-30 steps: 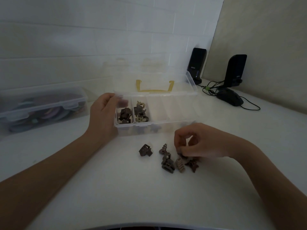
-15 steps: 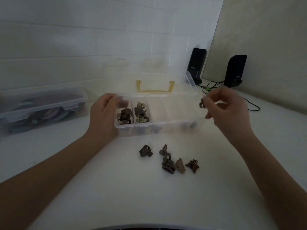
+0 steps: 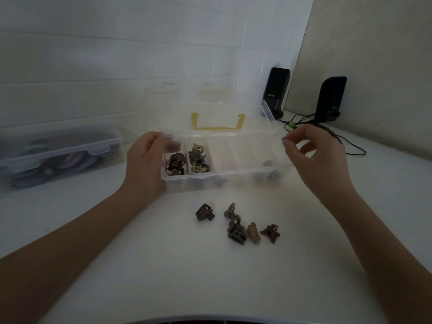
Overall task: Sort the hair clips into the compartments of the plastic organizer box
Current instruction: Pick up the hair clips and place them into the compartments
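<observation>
The clear plastic organizer box (image 3: 224, 175) stands open on the white table, its lid with a yellow handle (image 3: 218, 123) leaning back. My left hand (image 3: 147, 160) grips the box's left end. The leftmost compartment holds dark brown clips (image 3: 176, 163); the one beside it holds olive and cream clips (image 3: 198, 160). One small dark clip (image 3: 268, 163) lies in the rightmost compartment. My right hand (image 3: 315, 155) hovers at the box's right end, fingers apart and empty. Several loose clips lie in front of the box: dark brown ones (image 3: 205, 212), a tan one (image 3: 254, 232), a reddish one (image 3: 270, 232).
A closed clear box (image 3: 58, 150) of coloured items sits at the left by the wall. Two black speakers (image 3: 275, 92) (image 3: 330, 99) stand at the back right with cables (image 3: 350, 149) trailing behind my right hand.
My right hand picked a clip from the pile, carried it up to the box's right end and let it go; the hand is now empty. My left hand stayed on the box.
</observation>
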